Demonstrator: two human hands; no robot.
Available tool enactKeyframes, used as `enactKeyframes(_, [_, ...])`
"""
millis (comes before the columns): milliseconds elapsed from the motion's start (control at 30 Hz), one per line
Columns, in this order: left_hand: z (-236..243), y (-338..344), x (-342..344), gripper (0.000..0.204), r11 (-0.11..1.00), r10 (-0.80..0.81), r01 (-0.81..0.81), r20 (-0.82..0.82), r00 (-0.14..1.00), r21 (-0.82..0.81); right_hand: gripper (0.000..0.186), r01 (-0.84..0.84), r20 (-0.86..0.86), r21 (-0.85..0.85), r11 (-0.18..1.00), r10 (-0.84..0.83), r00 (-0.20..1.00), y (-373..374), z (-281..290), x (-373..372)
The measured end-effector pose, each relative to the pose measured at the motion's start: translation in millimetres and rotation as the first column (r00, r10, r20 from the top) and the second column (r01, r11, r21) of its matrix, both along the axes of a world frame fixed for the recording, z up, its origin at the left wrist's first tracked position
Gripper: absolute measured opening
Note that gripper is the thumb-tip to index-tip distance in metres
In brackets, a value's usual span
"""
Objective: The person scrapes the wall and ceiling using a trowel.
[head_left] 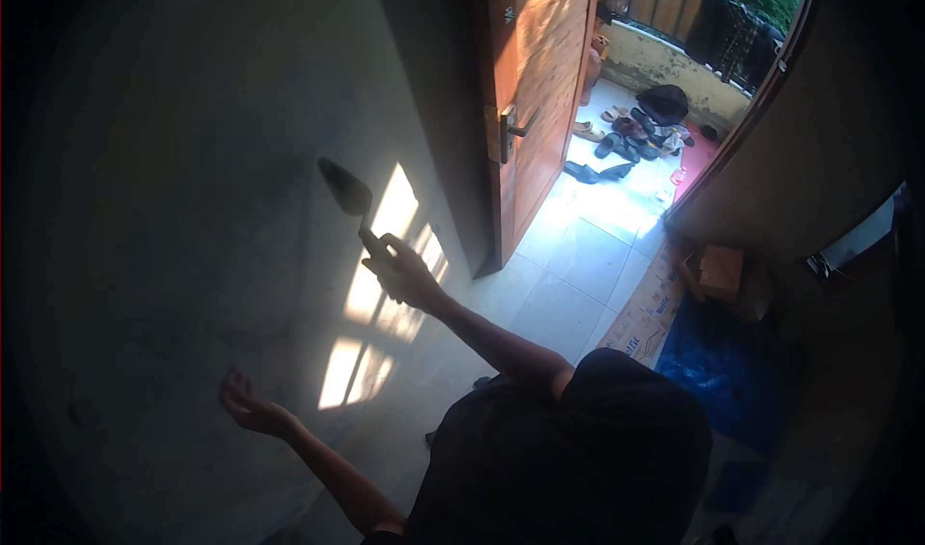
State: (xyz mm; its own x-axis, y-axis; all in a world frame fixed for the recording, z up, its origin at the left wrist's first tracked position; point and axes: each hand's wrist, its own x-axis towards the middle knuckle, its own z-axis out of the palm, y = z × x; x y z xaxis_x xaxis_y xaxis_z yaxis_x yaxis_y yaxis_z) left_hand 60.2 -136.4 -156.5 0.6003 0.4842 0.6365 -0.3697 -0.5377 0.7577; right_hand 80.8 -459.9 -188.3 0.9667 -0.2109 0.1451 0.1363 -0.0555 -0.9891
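Observation:
My right hand (405, 273) is wrapped round the handle of a trowel (345, 188), its pointed blade tipped up toward the upper left. The blade is at the grey wall (193, 237); I cannot tell whether it touches. Lower and further left, my left hand (255, 412) is raised near the same wall with nothing in it. Its fingers are loosely curled and apart. Sunlit window-shaped patches fall on the wall beside and below my right hand.
A wooden door (540, 92) with a metal handle (520, 126) stands open ahead. Beyond it, several shoes (626, 140) lie on tiles, and part of a person (592, 68) seems to show. At right are flattened cardboard (641, 323), a blue sheet (713, 362) and a box (721, 270).

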Motion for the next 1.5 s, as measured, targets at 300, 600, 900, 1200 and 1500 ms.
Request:
enactKeyframes(300, [53,79,95,0.057,0.475,0.544,-0.805,0.600,0.587,0.356,0.037,0.141,0.115,-0.290,0.947,-0.112,0.987,0,43,23])
enactKeyframes(600, [53,76,95,0.060,0.506,0.481,-0.798,0.661,0.576,0.327,0.031,0.280,0.234,-0.262,0.924,-0.221,0.947,14,53,54])
enactKeyframes(900, [52,75,95,0.060,0.530,0.471,-0.787,0.662,0.583,0.316,0.026,0.338,0.268,-0.290,0.895,-0.263,0.927,9,57,67])
enactKeyframes(1200, [56,70,98,0.060,0.527,0.483,-0.796,0.666,0.569,0.298,0.024,0.349,0.339,-0.301,0.887,-0.242,0.909,8,65,79])
enactKeyframes(1500, [56,71,92,0.060,0.544,0.466,-0.785,0.672,0.576,0.296,0.023,0.322,0.256,-0.295,0.900,-0.250,0.934,12,62,68])
